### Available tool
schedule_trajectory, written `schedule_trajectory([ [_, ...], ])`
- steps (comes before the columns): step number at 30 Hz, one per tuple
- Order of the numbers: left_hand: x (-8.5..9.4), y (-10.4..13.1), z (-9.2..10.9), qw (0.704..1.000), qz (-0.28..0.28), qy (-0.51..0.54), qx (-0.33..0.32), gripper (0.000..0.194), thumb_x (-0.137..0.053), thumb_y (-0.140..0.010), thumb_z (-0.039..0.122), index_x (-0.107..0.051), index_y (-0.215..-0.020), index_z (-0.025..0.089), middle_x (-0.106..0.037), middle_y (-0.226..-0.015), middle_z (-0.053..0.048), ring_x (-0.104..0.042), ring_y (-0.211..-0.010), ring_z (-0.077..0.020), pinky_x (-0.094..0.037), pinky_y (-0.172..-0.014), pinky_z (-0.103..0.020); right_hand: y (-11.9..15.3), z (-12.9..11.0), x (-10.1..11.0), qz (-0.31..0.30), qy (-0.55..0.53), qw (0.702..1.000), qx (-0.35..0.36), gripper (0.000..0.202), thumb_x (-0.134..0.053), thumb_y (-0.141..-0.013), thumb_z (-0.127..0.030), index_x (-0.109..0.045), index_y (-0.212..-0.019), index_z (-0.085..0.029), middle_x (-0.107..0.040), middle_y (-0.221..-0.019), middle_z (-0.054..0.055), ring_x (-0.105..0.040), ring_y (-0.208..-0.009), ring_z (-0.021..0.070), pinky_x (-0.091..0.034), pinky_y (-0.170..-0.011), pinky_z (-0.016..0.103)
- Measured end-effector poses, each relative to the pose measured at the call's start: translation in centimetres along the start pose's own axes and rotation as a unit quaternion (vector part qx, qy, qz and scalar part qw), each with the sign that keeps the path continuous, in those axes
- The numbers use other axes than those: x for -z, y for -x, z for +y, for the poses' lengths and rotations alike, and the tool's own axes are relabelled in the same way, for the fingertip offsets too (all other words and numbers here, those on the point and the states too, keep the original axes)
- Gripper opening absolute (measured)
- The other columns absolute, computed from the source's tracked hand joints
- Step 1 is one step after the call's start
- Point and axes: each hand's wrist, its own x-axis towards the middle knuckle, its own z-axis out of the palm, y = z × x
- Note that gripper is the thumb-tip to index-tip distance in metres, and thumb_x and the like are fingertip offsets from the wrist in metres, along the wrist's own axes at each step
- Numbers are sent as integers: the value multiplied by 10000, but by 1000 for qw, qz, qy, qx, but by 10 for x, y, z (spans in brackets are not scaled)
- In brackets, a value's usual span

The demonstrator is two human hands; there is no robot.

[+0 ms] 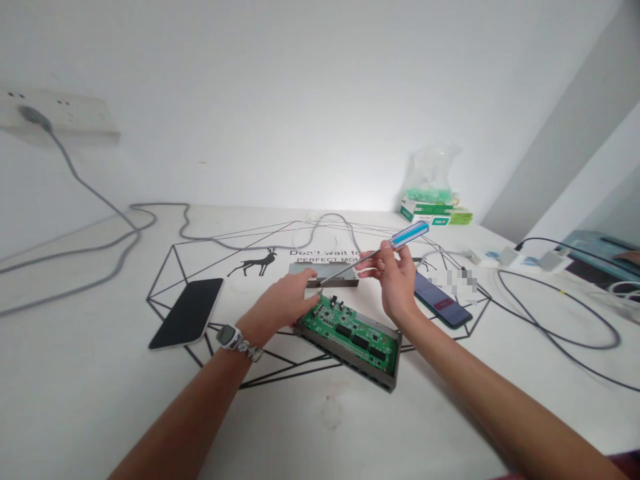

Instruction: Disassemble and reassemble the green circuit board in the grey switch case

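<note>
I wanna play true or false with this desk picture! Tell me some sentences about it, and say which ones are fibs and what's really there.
1. The right grip holds a screwdriver with a blue handle. True.
2. The watch is on the right wrist. False: it is on the left wrist.
3. A green circuit board sits in a metal case. True.
4. The deer picture on the left is bright red. False: it is black.
5. A gray plug is in the wall socket. True.
6. The plastic bag is on the floor. False: it is at the back of the table, by the green boxes.
</note>
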Motion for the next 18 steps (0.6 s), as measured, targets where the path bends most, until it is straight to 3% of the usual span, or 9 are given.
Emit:
schedule_trajectory([
  [5,-1,0,5,999,-13,-17,26,566,-609,-831,394,-551,-1345,162,-709,-782,-73,-668,-698,-256,-448,-687,-335,4,2,-1,-13,2,1000,-6,400,-659,-864,-567,-440,-949,-244,-740,-763,6,-723,-589,178,-583,-490,267],
  [9,9,-1,1,999,-32,-6,39,615,-602,-827,425,-519,-1387,182,-681,-643,-21,-655,-628,-243,-426,-610,-312,5,3,-1,-13,4,1000,-10,383,-649,-873,-564,-448,-953,-248,-738,-769,2,-717,-591,172,-588,-491,270],
  [14,27,-4,-20,999,10,20,28,370,-535,-815,285,-666,-1149,194,-720,-712,-20,-657,-651,-197,-421,-587,-278,9,-1,-5,-15,2,1000,-10,368,-659,-873,-546,-455,-965,-254,-744,-808,7,-733,-646,178,-602,-511,273],
  [18,29,-6,-29,998,54,20,-27,271,-582,-818,340,-724,-1004,203,-751,-859,-38,-671,-768,-192,-468,-683,-282,17,-1,-12,-47,12,999,-26,361,-672,-868,-525,-465,-974,-250,-751,-868,23,-749,-710,193,-621,-539,291],
])
